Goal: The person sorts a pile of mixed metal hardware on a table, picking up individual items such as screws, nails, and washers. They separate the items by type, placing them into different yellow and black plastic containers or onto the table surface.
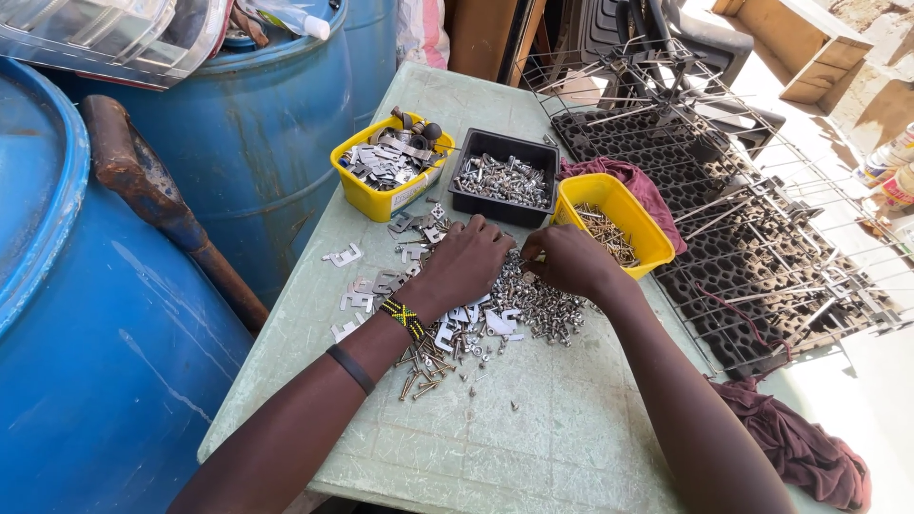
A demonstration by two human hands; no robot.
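I see my left hand (464,259) spread flat on the screw pile (514,309); my right hand (568,259) pinches something small at its far edge.

Near me, at the bottom of the frame, the green table (533,447) lies bare — I can pass there. Ahead, three tubs — yellow bin (367,195), black tray (476,202), second yellow bin (657,249) — block the way; blue barrels (105,381) wall the left.

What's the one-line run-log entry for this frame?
left hand: palm down on pile of loose silver screws and flat metal brackets | right hand: pinching in same pile, contents hidden | surface: pale green table
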